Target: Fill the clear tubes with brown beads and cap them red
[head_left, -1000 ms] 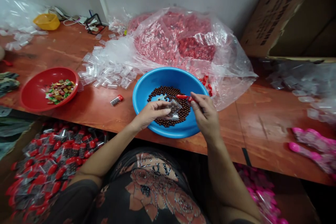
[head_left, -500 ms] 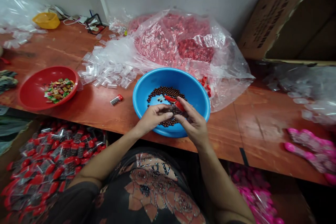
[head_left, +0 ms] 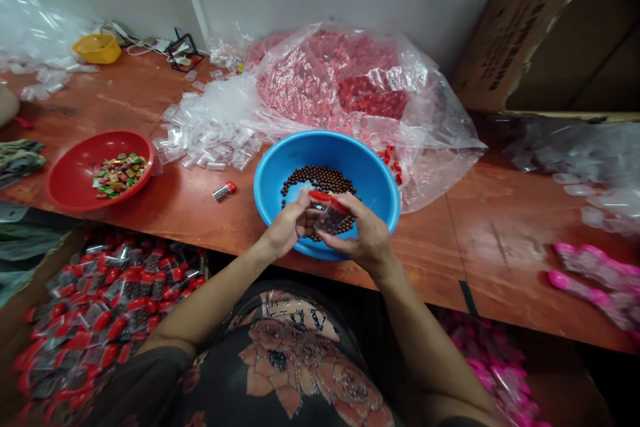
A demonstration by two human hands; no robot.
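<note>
Over the blue basin (head_left: 263,180), I hold a small clear plastic container (head_left: 331,219) tilted between my hands. Dark contents show through its wall, and its red cap (head_left: 320,195) faces up and away from me. My right hand (head_left: 373,237) grips the container from the right, thumb below and fingers above. From the left, my left hand (head_left: 286,232) has its thumb at the cap and its fingers curled by the container's side. Brown round balls (head_left: 325,178) cover part of the basin floor. A filled, red-capped container (head_left: 224,191) lies on the table left of the basin.
A red bowl (head_left: 57,180) of wrapped sweets stands left. Behind are loose clear containers (head_left: 210,137) and a large plastic bag (head_left: 325,73) of red pieces. Many red-capped containers (head_left: 115,307) fill a box below. Pink-ended items (head_left: 595,273) lie right, near a cardboard box (head_left: 520,33).
The container has turned in my hands, its clear body now showing more. My left thumb has moved from the container's body up to the red cap. The view has shifted slightly.
</note>
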